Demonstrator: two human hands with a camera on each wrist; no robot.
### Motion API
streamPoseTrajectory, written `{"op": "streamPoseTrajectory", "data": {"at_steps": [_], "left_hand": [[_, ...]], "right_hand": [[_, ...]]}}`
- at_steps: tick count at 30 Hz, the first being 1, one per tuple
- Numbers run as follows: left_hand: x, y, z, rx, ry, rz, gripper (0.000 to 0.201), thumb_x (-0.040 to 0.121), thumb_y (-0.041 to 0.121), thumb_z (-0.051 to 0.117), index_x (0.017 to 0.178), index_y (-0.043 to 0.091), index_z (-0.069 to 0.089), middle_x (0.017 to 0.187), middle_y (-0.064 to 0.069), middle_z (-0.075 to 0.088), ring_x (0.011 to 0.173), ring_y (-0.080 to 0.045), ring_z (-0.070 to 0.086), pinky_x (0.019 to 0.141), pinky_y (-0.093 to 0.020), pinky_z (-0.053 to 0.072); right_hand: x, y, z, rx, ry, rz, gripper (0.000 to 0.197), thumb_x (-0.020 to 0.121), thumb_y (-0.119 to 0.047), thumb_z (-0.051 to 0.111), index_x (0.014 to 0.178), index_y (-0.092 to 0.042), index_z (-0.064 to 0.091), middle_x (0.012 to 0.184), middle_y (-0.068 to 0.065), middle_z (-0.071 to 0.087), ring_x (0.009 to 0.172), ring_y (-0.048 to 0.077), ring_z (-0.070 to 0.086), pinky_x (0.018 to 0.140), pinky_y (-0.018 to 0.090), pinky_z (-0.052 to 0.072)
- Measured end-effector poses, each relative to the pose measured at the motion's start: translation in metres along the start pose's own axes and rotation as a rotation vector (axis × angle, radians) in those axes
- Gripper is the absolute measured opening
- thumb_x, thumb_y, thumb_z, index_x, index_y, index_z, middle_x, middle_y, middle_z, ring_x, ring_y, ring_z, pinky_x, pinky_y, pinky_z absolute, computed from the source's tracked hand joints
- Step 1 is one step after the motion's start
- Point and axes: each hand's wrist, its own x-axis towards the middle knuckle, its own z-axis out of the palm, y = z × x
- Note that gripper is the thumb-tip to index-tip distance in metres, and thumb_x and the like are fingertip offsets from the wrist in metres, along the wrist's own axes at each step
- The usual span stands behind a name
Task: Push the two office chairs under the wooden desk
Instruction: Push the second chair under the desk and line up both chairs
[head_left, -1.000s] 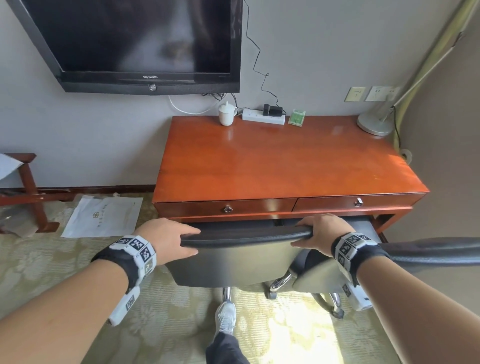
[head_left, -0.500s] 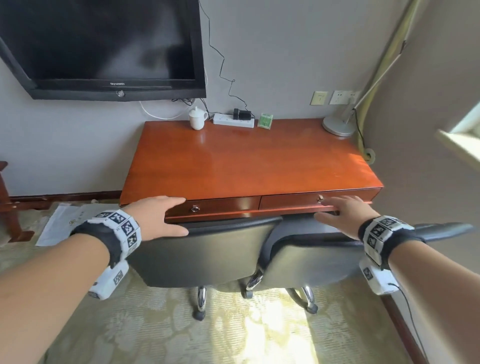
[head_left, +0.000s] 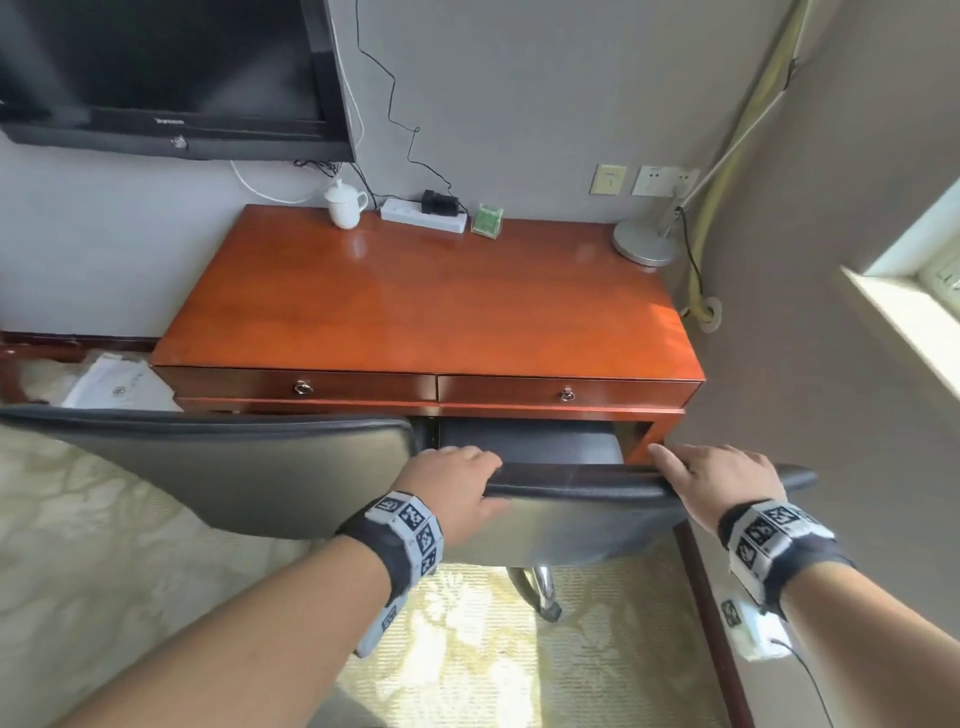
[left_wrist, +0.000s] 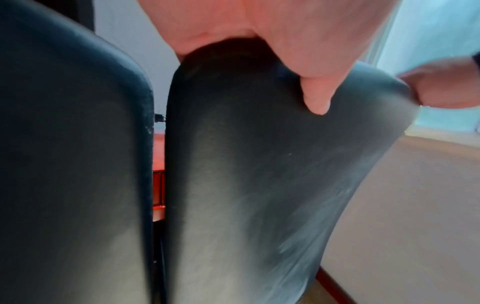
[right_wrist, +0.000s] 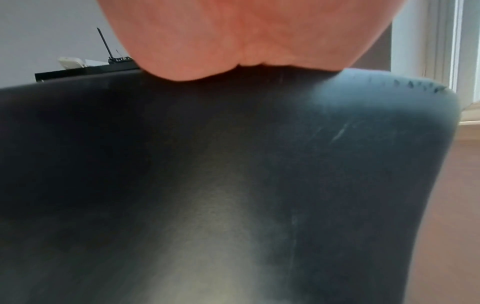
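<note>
The wooden desk (head_left: 431, 312) stands against the wall with two drawers at its front. The left black office chair (head_left: 208, 467) (left_wrist: 72, 164) has its backrest close to the desk's front edge. Beside it, the right black office chair (head_left: 587, 499) (left_wrist: 259, 185) (right_wrist: 233, 164) sits slightly further out, its seat partly under the desk. My left hand (head_left: 457, 483) (left_wrist: 259, 30) grips the top left corner of the right chair's backrest, with the thumb pressed on its back. My right hand (head_left: 717, 478) (right_wrist: 246, 37) holds the top right end, and its fingers go over the edge out of sight.
On the desk's far edge are a white mug (head_left: 343, 202), a power strip (head_left: 423, 214), a green box (head_left: 487, 221) and a lamp base (head_left: 644, 241). A wall (head_left: 831, 389) with a window sill (head_left: 904, 312) runs close on the right. Papers (head_left: 119, 379) lie on the carpet at left.
My left hand left the left chair's backrest and now grips the right chair's. The right hand slid further right along the right chair. My view has swung right.
</note>
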Motion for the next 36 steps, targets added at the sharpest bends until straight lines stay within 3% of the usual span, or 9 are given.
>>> {"op": "streamPoseTrajectory", "data": {"at_steps": [3,7,10,13,19,23,28,31,36], "left_hand": [[0.007,0.002,0.003,0.031,0.027,0.058,0.047,0.103,0.052,0.048,0.145,0.033,0.043,0.139,0.003,0.059,0.125,-0.024,0.056,0.106,-0.044,0.044],[0.008,0.034,0.017,0.084,0.106,0.18,0.044,0.09,0.013,0.059,0.13,0.023,0.048,0.12,-0.001,0.064,0.107,-0.028,0.062,0.092,-0.045,0.047],[0.011,0.042,0.026,0.06,0.18,0.145,0.025,0.091,0.027,0.068,0.11,0.022,0.054,0.097,-0.001,0.066,0.087,-0.029,0.065,0.078,-0.043,0.05],[0.014,0.035,0.027,0.037,0.221,0.155,0.024,0.09,0.035,0.072,0.101,0.023,0.054,0.084,0.0,0.064,0.074,-0.029,0.064,0.068,-0.039,0.048],[0.018,0.021,0.018,0.032,0.229,0.159,0.026,0.086,0.015,0.07,0.104,0.023,0.053,0.084,-0.001,0.063,0.073,-0.03,0.064,0.068,-0.039,0.046],[0.014,0.018,0.013,0.037,0.225,0.177,0.034,0.083,0.003,0.058,0.112,0.021,0.053,0.091,-0.003,0.063,0.079,-0.031,0.062,0.074,-0.04,0.048],[0.013,0.014,0.015,0.034,0.21,0.186,0.036,0.077,0.001,0.061,0.106,0.022,0.055,0.082,-0.002,0.061,0.071,-0.029,0.061,0.069,-0.037,0.048],[0.012,0.013,0.016,0.028,0.218,0.186,0.036,0.078,-0.001,0.058,0.106,0.022,0.054,0.079,-0.001,0.057,0.07,-0.029,0.059,0.07,-0.038,0.048],[0.02,0.003,0.009,0.031,0.255,0.157,0.037,0.079,-0.001,0.057,0.108,0.022,0.054,0.079,-0.001,0.055,0.072,-0.029,0.057,0.071,-0.037,0.045]], "right_hand": [[0.004,0.003,-0.002,-0.034,-0.013,0.024,0.062,0.099,-0.067,0.013,0.09,-0.041,0.069,0.083,-0.008,0.068,0.092,0.021,0.065,0.088,0.038,0.038],[0.006,0.009,0.009,-0.081,0.003,0.078,0.062,0.101,-0.063,0.011,0.091,-0.04,0.068,0.079,-0.01,0.068,0.08,0.016,0.059,0.085,0.037,0.037],[0.008,0.009,0.009,-0.138,0.003,0.079,0.061,0.1,-0.059,0.01,0.089,-0.036,0.065,0.073,-0.012,0.064,0.075,0.014,0.059,0.083,0.037,0.038],[0.008,0.003,0.006,-0.156,-0.012,0.079,0.055,0.102,-0.056,0.013,0.089,-0.035,0.063,0.075,-0.01,0.064,0.08,0.018,0.063,0.088,0.038,0.043],[0.01,-0.011,0.0,-0.112,-0.02,0.114,0.055,0.104,-0.058,0.019,0.078,-0.033,0.06,0.077,-0.003,0.065,0.082,0.023,0.062,0.09,0.039,0.045],[0.004,-0.016,0.0,-0.131,-0.027,0.091,0.041,0.106,-0.053,0.022,0.079,-0.042,0.051,0.077,-0.004,0.063,0.082,0.023,0.062,0.089,0.037,0.045],[-0.004,-0.025,-0.007,-0.057,-0.037,0.097,0.048,0.108,-0.05,0.025,0.074,-0.036,0.056,0.068,-0.007,0.057,0.076,0.023,0.059,0.087,0.037,0.043],[-0.007,-0.026,-0.007,0.028,-0.029,0.125,0.056,0.107,-0.054,0.027,0.077,-0.03,0.067,0.068,-0.003,0.062,0.073,0.021,0.061,0.086,0.037,0.045],[-0.001,-0.033,-0.007,0.129,0.001,0.15,0.064,0.105,-0.058,0.029,0.07,-0.023,0.069,0.066,0.003,0.066,0.068,0.017,0.062,0.078,0.036,0.049]]}}
